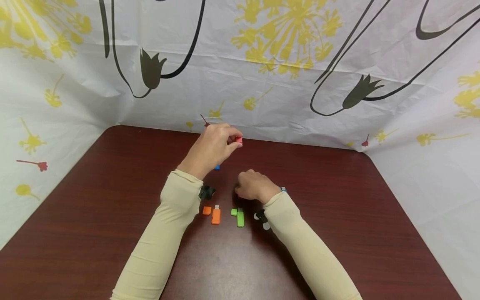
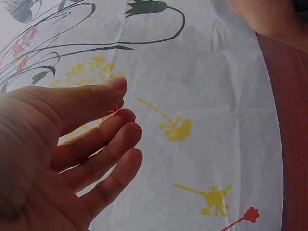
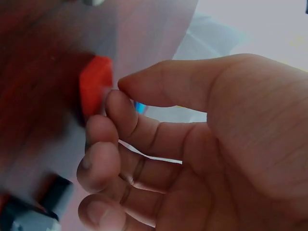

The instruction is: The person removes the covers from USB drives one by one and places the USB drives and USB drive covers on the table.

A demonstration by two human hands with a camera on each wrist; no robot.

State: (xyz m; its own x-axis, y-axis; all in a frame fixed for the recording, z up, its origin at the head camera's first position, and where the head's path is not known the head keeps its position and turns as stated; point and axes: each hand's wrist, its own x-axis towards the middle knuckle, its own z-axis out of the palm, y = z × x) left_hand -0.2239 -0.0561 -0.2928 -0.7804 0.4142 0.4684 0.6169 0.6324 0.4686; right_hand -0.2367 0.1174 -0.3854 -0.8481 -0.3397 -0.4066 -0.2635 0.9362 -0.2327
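My left hand [image 1: 213,143] is raised over the far edge of the table, pinching a small red cap [image 1: 238,140] between thumb and forefinger; in the left wrist view only a sliver of red [image 2: 114,109] shows behind the fingers. Low over the middle of the table, my right hand [image 1: 255,185] has its fingers curled. In the right wrist view its thumb and forefinger tips meet at a blurred red USB stick [image 3: 95,86], which the hand hides in the head view.
Nearer on the table lie an orange USB stick [image 1: 216,216] with its orange cap [image 1: 207,210] beside it, and a green stick [image 1: 240,218] with its green cap [image 1: 234,212]. A small blue piece [image 1: 217,167] lies by the left wrist. Another blue piece [image 1: 283,189] shows behind the right wrist.
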